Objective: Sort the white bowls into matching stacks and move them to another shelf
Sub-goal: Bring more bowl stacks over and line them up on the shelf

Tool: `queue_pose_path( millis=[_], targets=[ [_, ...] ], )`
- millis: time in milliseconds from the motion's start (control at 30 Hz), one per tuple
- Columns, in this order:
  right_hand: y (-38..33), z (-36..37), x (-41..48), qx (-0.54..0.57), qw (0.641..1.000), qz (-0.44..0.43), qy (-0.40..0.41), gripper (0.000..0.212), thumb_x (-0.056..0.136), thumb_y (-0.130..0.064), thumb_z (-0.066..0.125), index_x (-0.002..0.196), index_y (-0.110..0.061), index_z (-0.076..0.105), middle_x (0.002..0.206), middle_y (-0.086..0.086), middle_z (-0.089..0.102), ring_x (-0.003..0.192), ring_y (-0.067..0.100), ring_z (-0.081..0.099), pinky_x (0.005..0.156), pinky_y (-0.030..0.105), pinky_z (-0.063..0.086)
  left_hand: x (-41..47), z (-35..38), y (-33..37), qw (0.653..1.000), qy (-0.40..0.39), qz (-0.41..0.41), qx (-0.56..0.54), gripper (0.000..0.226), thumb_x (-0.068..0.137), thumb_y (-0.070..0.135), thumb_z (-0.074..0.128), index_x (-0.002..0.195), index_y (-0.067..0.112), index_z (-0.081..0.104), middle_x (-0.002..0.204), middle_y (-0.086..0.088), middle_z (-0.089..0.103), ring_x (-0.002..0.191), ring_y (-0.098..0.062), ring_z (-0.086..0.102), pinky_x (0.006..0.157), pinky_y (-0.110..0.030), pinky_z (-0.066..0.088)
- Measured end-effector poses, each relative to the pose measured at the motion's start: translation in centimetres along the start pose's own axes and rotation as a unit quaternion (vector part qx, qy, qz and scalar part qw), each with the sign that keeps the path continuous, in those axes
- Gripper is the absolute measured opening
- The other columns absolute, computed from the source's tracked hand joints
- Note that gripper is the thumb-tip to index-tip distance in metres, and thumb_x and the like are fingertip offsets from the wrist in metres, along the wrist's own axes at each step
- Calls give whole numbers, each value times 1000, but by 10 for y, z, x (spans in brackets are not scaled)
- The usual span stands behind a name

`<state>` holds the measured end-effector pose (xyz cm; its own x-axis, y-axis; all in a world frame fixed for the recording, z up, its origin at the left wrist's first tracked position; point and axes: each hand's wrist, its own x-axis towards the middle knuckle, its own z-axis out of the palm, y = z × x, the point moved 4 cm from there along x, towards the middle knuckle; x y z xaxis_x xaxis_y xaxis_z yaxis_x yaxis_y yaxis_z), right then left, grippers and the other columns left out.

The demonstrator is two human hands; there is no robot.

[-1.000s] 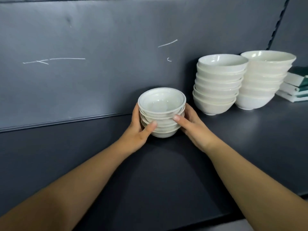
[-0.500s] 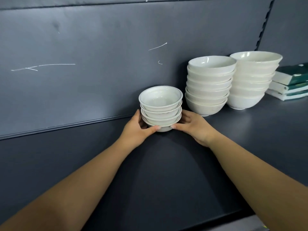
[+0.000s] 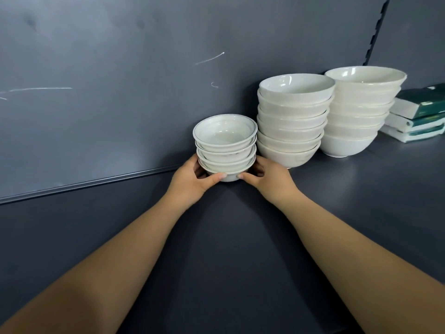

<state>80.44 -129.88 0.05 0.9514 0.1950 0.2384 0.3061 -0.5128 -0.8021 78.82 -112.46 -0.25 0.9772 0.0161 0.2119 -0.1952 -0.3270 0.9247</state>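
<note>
Between both hands, at thumb tips: small bowl stack (image 3: 225, 143), four rimmed white bowls, stood upright on dark shelf (image 3: 240, 249). Lowest bowl was gripped by left hand (image 3: 190, 183) from left, thumb laid across front. Same bowl was gripped by right hand (image 3: 269, 180) from right, thumb curled to base. Forearms were stretched forward, converged on stack. Just beyond right hand: medium bowl stack (image 3: 292, 119), just beside small one. Farther right: large bowl stack (image 3: 356, 112), green-and-white packs (image 3: 416, 114).

Small bowl stack (image 3: 225, 150) (dark shelf (image 3: 361, 213))
</note>
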Motion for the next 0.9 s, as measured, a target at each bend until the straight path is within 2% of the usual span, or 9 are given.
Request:
queue_pose_path(
  millis=[233,400,500,633,700,800,900],
  targets=[
    [2,0,3,-14,1000,6,-6,50,81,-24,69,127,-14,52,127,2,58,120,16,51,101,29,40,5,1,-7,1000,6,3,3,65,74,17,76,132,19,46,124,9,58,116,-5,53,95,-16,41],
    [2,-1,4,-23,1000,13,1,49,81,-25,69,125,-13,52,126,2,59,119,16,51,98,27,41,2,1,-5,999,11,2,39,81,60,44,75,133,24,45,125,12,58,116,-3,53,99,-22,42],
    [0,-2,3,-27,1000,11,4,44,80,-25,70,120,-12,56,121,2,61,115,16,54,91,22,40,-4,1,-3,996,37,3,81,69,72,36,74,133,26,44,126,11,57,117,-4,52,103,-26,41],
    [-5,-4,0,-60,998,15,0,40,81,-27,68,115,-10,58,117,5,63,109,19,56,81,20,36,-16,-2,2,992,47,-26,113,59,72,47,66,126,26,52,125,9,59,117,-8,53,103,-29,40],
    [-9,-7,-7,-82,996,17,-11,38,81,-32,67,111,-10,60,113,5,64,103,19,56,79,22,36,-36,-8,8,988,92,-51,110,46,81,40,65,121,18,58,116,6,61,109,-7,55,98,-21,40],
    [-22,-10,-28,-69,997,22,-32,35,82,-35,65,109,-12,63,109,4,65,97,14,56,84,22,39,-77,-18,19,979,160,-65,105,23,90,28,56,107,14,65,101,8,60,97,-5,54,76,-8,39],
    [-46,-4,-57,-72,996,-16,-51,38,82,-35,66,113,-12,63,114,4,65,108,16,57,90,20,37,-129,-41,30,973,202,-57,93,14,91,27,55,90,20,66,95,10,63,95,-7,56,78,-8,38]
  ],
)
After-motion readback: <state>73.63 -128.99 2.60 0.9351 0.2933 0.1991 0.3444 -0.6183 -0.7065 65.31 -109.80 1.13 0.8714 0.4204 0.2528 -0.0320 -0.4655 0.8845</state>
